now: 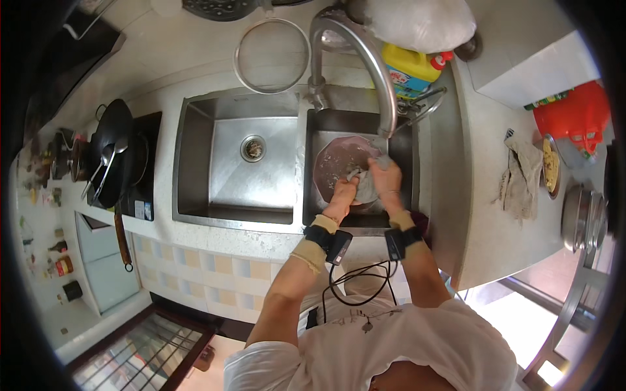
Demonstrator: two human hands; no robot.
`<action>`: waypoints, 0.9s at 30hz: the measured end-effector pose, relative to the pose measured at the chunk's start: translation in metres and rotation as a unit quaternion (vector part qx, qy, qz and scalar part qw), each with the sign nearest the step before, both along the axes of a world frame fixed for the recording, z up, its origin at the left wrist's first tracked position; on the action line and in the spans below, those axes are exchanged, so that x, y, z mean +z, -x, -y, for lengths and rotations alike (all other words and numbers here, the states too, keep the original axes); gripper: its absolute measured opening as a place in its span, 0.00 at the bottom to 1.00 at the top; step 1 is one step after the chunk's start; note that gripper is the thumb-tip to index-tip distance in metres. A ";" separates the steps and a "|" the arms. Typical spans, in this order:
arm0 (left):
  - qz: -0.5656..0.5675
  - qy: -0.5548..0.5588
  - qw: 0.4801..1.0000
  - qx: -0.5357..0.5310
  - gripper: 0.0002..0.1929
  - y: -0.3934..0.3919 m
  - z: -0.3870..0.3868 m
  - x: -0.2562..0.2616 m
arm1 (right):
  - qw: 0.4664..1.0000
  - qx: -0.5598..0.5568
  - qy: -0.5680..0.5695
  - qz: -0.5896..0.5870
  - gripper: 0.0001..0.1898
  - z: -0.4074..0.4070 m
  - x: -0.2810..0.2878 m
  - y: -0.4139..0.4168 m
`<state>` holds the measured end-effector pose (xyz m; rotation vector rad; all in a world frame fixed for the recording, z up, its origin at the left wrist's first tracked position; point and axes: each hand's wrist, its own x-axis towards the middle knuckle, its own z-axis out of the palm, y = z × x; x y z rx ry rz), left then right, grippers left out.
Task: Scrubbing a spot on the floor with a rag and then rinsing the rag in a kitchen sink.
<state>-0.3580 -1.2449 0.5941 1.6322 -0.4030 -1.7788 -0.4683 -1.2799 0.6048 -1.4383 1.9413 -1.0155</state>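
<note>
Both hands are over a pinkish basin (328, 161) of water that sits in the right sink bowl (359, 122). My left hand (344, 193) grips one part of a wet grey cloth (366, 188). Higher and to the right, my right hand (386, 178) holds another part of the same cloth, slightly blurred. Small pale bits or bubbles float on the water. The steel faucet (371, 54) arches over the basin, its spout end just above my right hand. Part of the basin's near side is hidden by the hands and cloth.
The left sink bowl (249, 181) has a drain with debris. A round mesh strainer (272, 56) leans behind it. Beside the faucet stands a yellow detergent jug (411, 66). A wok (110, 151) holding utensils is on the left stove; a grey rag (522, 173) lies on the right counter.
</note>
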 end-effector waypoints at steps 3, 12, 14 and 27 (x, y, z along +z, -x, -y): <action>0.055 -0.005 0.998 -0.019 0.23 -0.011 -0.004 -0.010 | 0.995 0.016 -0.021 0.094 0.15 0.003 0.054 0.007; 0.459 0.287 0.609 -0.579 0.07 -0.001 -0.021 -0.076 | 0.979 -0.021 0.052 0.198 0.09 0.004 0.112 0.015; 0.482 0.276 0.620 -0.555 0.07 -0.001 -0.032 -0.128 | 0.981 -0.009 0.068 0.182 0.09 0.003 0.119 0.012; 0.395 0.373 0.661 -0.517 0.07 0.003 -0.006 -0.003 | 0.975 -0.019 0.119 0.185 0.10 -0.006 0.148 0.026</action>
